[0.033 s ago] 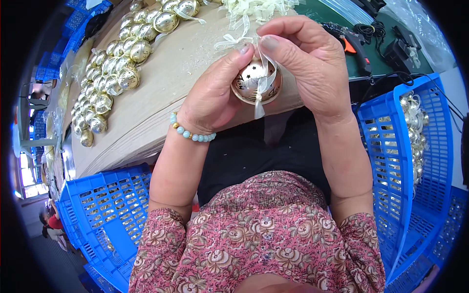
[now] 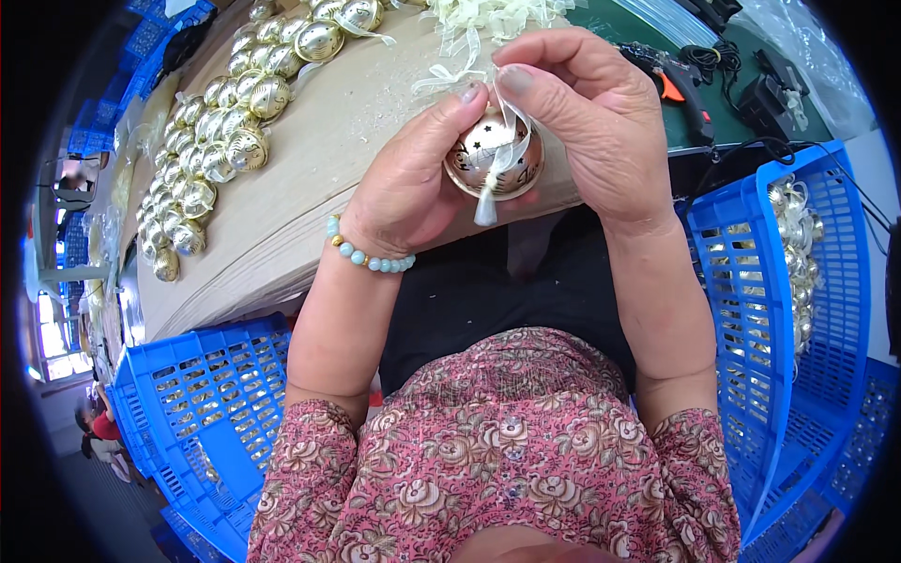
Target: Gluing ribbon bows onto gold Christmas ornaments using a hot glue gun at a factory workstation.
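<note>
My left hand [image 2: 418, 164] cups a shiny gold jingle bell [image 2: 523, 176] with star cut-outs, its thumb at the top of the bell. A thin sheer white ribbon [image 2: 508, 158] hangs over the bell's front and ends in a knotted tail below. Thumb and forefinger of my right hand [image 2: 601, 122] pinch the upper part of this ribbon just above the bell. The bell's back and my left fingers behind it are mostly hidden. Beyond my left thumb, a small pale bow [image 2: 449, 79] shows near the bell's top.
Rows of gold bells [image 2: 249, 148] lie along the left of the cardboard-covered table [image 2: 347, 122]. Pale ribbon bows [image 2: 497, 17] are heaped at the back. A glue gun [image 2: 683, 89] with an orange trigger rests back right, near cables. Blue crates [image 2: 202, 399] holding bells flank me.
The ribbon's knotted tail has swung slightly left across the bell, and the bell has turned a little. Both hands keep nearly the same place.
</note>
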`<state>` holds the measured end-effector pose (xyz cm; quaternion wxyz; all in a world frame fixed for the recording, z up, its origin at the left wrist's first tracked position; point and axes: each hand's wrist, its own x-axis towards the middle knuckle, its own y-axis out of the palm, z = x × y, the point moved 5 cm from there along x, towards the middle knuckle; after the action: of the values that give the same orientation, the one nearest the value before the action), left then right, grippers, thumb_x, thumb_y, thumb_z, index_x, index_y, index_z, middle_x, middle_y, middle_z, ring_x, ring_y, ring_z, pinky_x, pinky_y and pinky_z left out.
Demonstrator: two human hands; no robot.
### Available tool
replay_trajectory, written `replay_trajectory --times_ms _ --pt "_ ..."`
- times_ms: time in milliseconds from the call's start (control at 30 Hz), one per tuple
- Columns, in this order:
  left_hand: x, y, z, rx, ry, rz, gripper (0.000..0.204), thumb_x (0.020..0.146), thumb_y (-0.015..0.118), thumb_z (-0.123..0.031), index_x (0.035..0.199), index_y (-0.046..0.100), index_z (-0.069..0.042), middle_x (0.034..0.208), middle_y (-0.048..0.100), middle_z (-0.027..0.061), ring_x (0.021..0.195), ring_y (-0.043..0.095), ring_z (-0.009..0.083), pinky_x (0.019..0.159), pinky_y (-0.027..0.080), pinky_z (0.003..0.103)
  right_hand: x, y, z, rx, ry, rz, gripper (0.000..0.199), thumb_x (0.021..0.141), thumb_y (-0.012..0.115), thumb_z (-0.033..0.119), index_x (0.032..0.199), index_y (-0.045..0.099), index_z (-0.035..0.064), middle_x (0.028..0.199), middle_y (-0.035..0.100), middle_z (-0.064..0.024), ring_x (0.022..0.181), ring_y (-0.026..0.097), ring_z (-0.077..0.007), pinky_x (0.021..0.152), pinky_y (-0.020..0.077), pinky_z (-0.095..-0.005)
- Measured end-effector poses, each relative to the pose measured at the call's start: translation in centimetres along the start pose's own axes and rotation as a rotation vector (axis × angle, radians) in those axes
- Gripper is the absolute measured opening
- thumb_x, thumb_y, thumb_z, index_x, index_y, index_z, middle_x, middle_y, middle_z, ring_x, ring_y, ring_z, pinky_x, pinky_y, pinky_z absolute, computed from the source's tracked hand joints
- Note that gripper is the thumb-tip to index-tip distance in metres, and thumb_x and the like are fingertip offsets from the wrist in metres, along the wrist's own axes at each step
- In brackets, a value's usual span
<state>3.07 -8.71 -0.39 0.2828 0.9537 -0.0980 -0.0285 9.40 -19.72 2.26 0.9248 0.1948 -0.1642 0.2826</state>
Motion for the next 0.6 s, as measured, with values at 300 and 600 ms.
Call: replay_trajectory --times_ms 300,600 --pt "-0.4 -0.2 0.6 0.003 0.036 -0.075 0.044 0.094 0.051 -0.041 0.104 0.057 0.001 0.091 0.062 0.0065 0.081 0.06 0.0134 0.074 0.05 0.027 0.3 1.1 -0.1 0.155 0.218 -0.046 0.01 0.086 0.063 0.002 0.095 0.06 -0.0008 0.082 0.062 -0.0029 0.07 0.057 -0.0062 0.061 0.0459 -0.0169" --pt "-0.5 -1.5 -0.4 0.087 0.039 -0.104 0.035 0.089 0.057 -0.032 0.109 0.056 -0.003 0.087 0.063 0.0091 0.074 0.062 0.0171 0.06 0.05 0.029 0.6 -5.3 3.1 -0.858 -0.328 -0.306 0.013 0.085 0.066 0.01 0.091 0.067 -0.0017 0.084 0.066 -0.0042 0.075 0.059 -0.0106 0.071 0.0459 -0.0213"
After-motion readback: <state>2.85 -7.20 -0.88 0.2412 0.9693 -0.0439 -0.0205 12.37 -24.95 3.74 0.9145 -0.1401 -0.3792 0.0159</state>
